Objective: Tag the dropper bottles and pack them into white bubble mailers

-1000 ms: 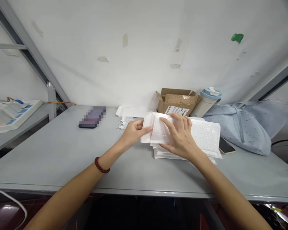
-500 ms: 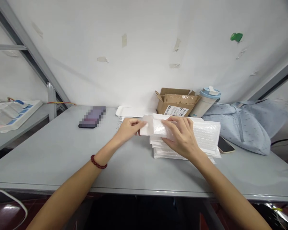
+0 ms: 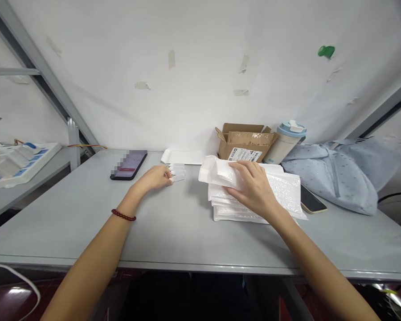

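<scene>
My right hand (image 3: 254,187) grips a white bubble mailer (image 3: 223,173), thumb below and fingers over the top. The mailer's left end, with its flap, points left and stands a little above a stack of similar white bubble mailers (image 3: 234,213) on the desk. Left of the stack, my left hand (image 3: 157,177) is low over the desk, fingers closed at the near end of a small translucent strip (image 3: 178,178). Several more such small strips (image 3: 177,166) lie just behind it; their exact kind is too small to make out.
A flat white packet (image 3: 183,156) lies at the wall. An open cardboard box (image 3: 247,139), a tumbler with a blue lid (image 3: 285,141) and a light-blue cloth bag (image 3: 334,178) stand behind and right. One phone (image 3: 133,162) lies left, another phone (image 3: 312,200) right.
My left hand has left the mailer's flap end and moved left and down to the small strips. My right hand still holds the mailer.
</scene>
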